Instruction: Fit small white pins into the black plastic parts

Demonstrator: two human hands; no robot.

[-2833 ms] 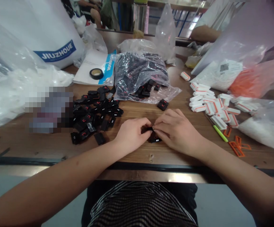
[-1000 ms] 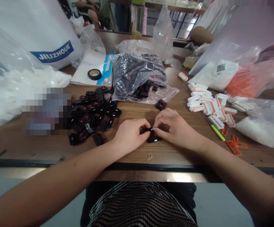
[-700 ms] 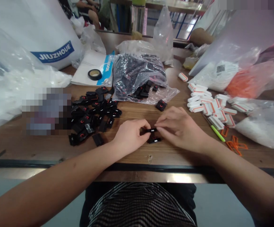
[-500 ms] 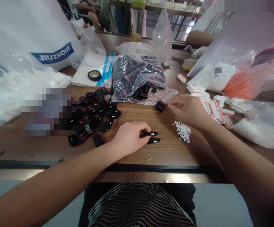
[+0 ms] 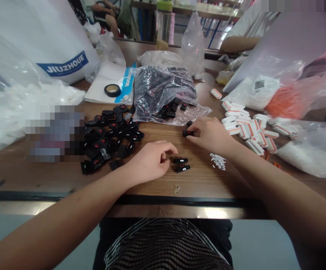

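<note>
My left hand rests low over the table with thumb and forefinger apart and nothing between them. Just right of its fingertips lie two black plastic connector housings, one in front of the other, each with white dots on its side. Up and to the right, my right hand has its thumb and fingers closed on a black connector housing, partly hidden by the fingers. Another black part shows just behind it. Small white pins lie in a loose heap below my right wrist.
Many black housings are piled at left, beside a clear bag of more. Black tape sits on a booklet. White-and-orange parts are heaped at right near plastic bags. A bottle stands behind.
My left thumb and forefinger have let go of the rear housing and drawn back left. My right hand has moved left and slightly down, closing further over the black housing.
</note>
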